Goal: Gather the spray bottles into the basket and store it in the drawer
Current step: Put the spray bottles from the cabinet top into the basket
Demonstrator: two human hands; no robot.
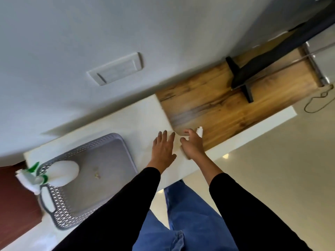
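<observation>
A grey perforated basket (108,153) sits on the white counter (137,122) at the left. Inside it lies a white spray bottle (63,172), its green-trimmed head sticking out over the basket's rim. My right hand (193,144) is curled around a second white spray bottle (200,131) at the seam between the white counter and the wooden top; only its nozzle and a pale strip show. My left hand (163,149) hovers just beside it, fingers spread, holding nothing. Both arms wear black sleeves.
The wooden top (226,105) carries a black stand (241,78). A white switch plate (116,69) is on the grey wall behind. A dark red-brown cabinet face (14,196) lies past the basket. A thin cable (317,102) lies on the glossy floor.
</observation>
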